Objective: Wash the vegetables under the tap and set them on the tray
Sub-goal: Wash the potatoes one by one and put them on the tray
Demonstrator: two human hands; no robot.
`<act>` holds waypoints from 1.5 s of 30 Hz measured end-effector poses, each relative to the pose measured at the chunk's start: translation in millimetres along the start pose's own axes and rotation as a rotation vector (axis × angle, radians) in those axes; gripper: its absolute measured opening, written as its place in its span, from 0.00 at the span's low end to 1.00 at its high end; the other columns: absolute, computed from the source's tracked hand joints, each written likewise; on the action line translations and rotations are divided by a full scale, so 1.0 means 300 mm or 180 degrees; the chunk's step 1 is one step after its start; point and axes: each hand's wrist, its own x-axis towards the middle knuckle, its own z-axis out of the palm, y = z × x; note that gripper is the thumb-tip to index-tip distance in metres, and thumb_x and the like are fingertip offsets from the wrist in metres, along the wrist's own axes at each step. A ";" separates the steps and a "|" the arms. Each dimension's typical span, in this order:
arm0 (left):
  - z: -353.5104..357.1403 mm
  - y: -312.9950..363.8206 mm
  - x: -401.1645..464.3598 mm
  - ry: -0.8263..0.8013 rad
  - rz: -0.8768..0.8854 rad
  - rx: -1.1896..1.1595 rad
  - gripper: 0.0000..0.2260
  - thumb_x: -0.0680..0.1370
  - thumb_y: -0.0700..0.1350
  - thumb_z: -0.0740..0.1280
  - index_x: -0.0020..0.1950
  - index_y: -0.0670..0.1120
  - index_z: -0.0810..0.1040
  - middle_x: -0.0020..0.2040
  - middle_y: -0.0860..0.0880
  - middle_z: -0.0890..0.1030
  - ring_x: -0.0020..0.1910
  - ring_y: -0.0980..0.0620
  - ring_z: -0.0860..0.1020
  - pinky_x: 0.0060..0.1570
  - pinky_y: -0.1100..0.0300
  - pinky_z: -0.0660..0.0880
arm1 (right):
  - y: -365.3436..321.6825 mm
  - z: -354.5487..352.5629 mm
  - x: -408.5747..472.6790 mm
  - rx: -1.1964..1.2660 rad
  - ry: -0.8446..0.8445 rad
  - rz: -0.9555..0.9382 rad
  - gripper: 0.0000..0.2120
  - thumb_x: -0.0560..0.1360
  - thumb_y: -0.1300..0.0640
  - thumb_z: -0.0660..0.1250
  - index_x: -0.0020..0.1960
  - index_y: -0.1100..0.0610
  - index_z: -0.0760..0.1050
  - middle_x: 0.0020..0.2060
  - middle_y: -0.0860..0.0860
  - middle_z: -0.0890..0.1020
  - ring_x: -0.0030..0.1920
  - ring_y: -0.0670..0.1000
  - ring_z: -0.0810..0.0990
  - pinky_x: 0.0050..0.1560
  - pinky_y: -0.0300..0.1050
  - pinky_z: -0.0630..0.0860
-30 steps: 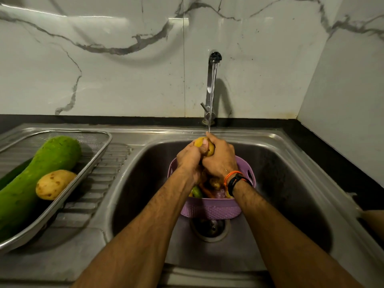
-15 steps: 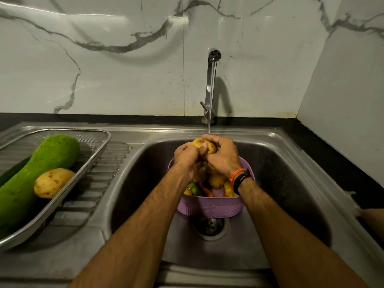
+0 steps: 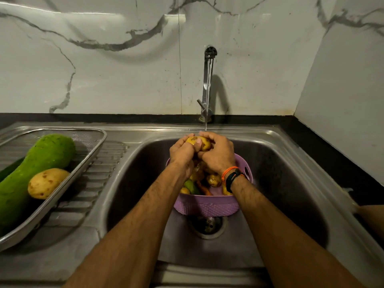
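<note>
I have both hands together at about 12 o'clock over the sink (image 3: 291, 183), just under the stream from the tap (image 3: 208, 84). My left hand (image 3: 182, 152) and right hand (image 3: 218, 156) both curl their fingers round one potato (image 3: 198, 142), gripping it from either side; its long axis runs roughly 9 to 3 o'clock, and only its top shows between the fingers. Directly below the hands sits the purple basket (image 3: 205, 206) on the sink floor, above the drain (image 3: 207, 225), holding more potatoes, something green and something orange. The basket stands well clear of the sink walls on its left and right, so there is open room on both sides, more toward 3 o'clock. At 9 o'clock the steel tray (image 3: 87, 163) rests tilted on the ribbed drainboard, its near rim close to the sink's left edge. In it lies a long green gourd (image 3: 31, 173), its axis running from 7 to 1 o'clock, with a washed potato (image 3: 46, 182) touching its right side. The tray's far corner is bare mesh. The dark worktop (image 3: 332, 152) edges the sink at 3 o'clock.
</note>
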 end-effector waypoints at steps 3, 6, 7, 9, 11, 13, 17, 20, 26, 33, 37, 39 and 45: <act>0.000 0.005 0.004 0.0117 -0.0034 -0.0156 0.16 0.78 0.33 0.66 0.64 0.44 0.78 0.48 0.43 0.81 0.46 0.46 0.80 0.49 0.50 0.80 | -0.012 0.022 -0.003 0.0163 0.0252 0.0021 0.26 0.67 0.64 0.75 0.64 0.53 0.78 0.58 0.53 0.81 0.57 0.51 0.80 0.56 0.41 0.79; -0.012 0.012 -0.005 -0.0111 -0.0012 0.0083 0.16 0.78 0.32 0.66 0.64 0.44 0.78 0.51 0.42 0.81 0.47 0.47 0.80 0.46 0.52 0.81 | -0.019 0.006 -0.006 -0.0184 -0.0075 0.0051 0.30 0.69 0.64 0.74 0.69 0.52 0.74 0.63 0.53 0.77 0.62 0.52 0.76 0.58 0.38 0.72; -0.013 0.014 -0.008 -0.0118 0.0008 0.0107 0.16 0.78 0.32 0.66 0.64 0.43 0.78 0.51 0.42 0.81 0.47 0.47 0.80 0.46 0.52 0.81 | -0.021 0.002 -0.005 -0.0252 -0.0175 0.0057 0.31 0.69 0.64 0.73 0.70 0.51 0.73 0.64 0.53 0.76 0.63 0.53 0.75 0.59 0.39 0.72; -0.004 0.012 -0.010 0.0020 0.0000 -0.0004 0.16 0.77 0.31 0.67 0.63 0.43 0.79 0.49 0.43 0.81 0.48 0.46 0.80 0.49 0.50 0.81 | -0.018 0.001 -0.004 -0.0185 -0.0110 0.0075 0.30 0.68 0.64 0.74 0.68 0.49 0.74 0.63 0.53 0.77 0.62 0.52 0.76 0.59 0.40 0.74; 0.012 0.010 -0.020 0.0189 -0.0030 -0.0141 0.16 0.77 0.32 0.67 0.63 0.44 0.79 0.50 0.42 0.82 0.51 0.44 0.81 0.52 0.48 0.81 | -0.017 0.012 -0.006 0.0104 0.0142 0.0131 0.27 0.66 0.63 0.75 0.64 0.50 0.78 0.60 0.53 0.80 0.56 0.50 0.80 0.55 0.38 0.77; 0.019 0.001 -0.012 0.0272 -0.0009 -0.0129 0.17 0.77 0.33 0.68 0.64 0.44 0.78 0.53 0.41 0.81 0.55 0.43 0.80 0.56 0.46 0.80 | -0.017 0.025 -0.009 0.0193 0.0281 0.0189 0.26 0.66 0.62 0.75 0.63 0.50 0.78 0.58 0.53 0.80 0.54 0.50 0.81 0.55 0.43 0.80; 0.011 -0.014 0.003 0.0441 0.0186 0.0193 0.15 0.75 0.34 0.71 0.61 0.43 0.80 0.52 0.42 0.82 0.53 0.46 0.81 0.56 0.48 0.80 | -0.029 0.017 -0.013 -0.0205 -0.0093 0.0252 0.33 0.67 0.64 0.73 0.70 0.49 0.72 0.63 0.55 0.76 0.61 0.55 0.77 0.60 0.40 0.73; 0.000 -0.019 0.008 0.0483 0.0179 0.0509 0.16 0.72 0.34 0.73 0.58 0.45 0.81 0.53 0.42 0.83 0.52 0.45 0.82 0.53 0.49 0.82 | -0.028 0.012 -0.021 -0.0307 -0.0123 0.0330 0.30 0.68 0.66 0.72 0.68 0.52 0.73 0.62 0.55 0.77 0.59 0.54 0.77 0.51 0.37 0.71; -0.020 0.012 0.006 0.0240 -0.0094 0.0707 0.04 0.75 0.39 0.72 0.46 0.46 0.78 0.49 0.42 0.82 0.51 0.44 0.81 0.49 0.51 0.81 | -0.043 -0.002 -0.027 0.0124 0.0048 0.0348 0.33 0.63 0.66 0.72 0.67 0.52 0.73 0.57 0.53 0.81 0.57 0.52 0.80 0.57 0.44 0.78; -0.015 0.013 0.003 0.0117 -0.0096 0.0585 0.05 0.75 0.39 0.72 0.50 0.45 0.82 0.49 0.43 0.83 0.52 0.45 0.82 0.51 0.50 0.80 | -0.065 -0.004 -0.042 -0.0001 -0.0277 0.0341 0.38 0.66 0.67 0.70 0.74 0.52 0.65 0.67 0.54 0.74 0.65 0.54 0.74 0.63 0.43 0.72; -0.012 0.006 -0.004 -0.0025 -0.0013 0.0631 0.11 0.75 0.38 0.71 0.56 0.45 0.83 0.51 0.43 0.85 0.53 0.45 0.82 0.56 0.48 0.80 | -0.070 -0.004 -0.047 -0.0322 -0.0520 0.0187 0.42 0.68 0.69 0.69 0.78 0.53 0.59 0.72 0.55 0.68 0.70 0.55 0.69 0.67 0.44 0.69; -0.014 0.005 0.000 -0.0051 0.0009 0.0640 0.11 0.75 0.38 0.72 0.56 0.44 0.83 0.50 0.43 0.85 0.53 0.45 0.82 0.52 0.51 0.80 | -0.069 -0.007 -0.049 -0.0303 -0.0492 0.0175 0.40 0.69 0.69 0.68 0.78 0.52 0.59 0.72 0.55 0.68 0.70 0.55 0.69 0.68 0.44 0.69; -0.009 0.018 -0.001 0.0032 -0.0072 0.0443 0.09 0.75 0.37 0.72 0.54 0.42 0.83 0.48 0.43 0.85 0.49 0.47 0.82 0.45 0.55 0.80 | -0.068 0.001 -0.063 -0.0393 0.0139 -0.0046 0.29 0.71 0.64 0.69 0.71 0.52 0.72 0.63 0.55 0.79 0.61 0.54 0.77 0.57 0.35 0.69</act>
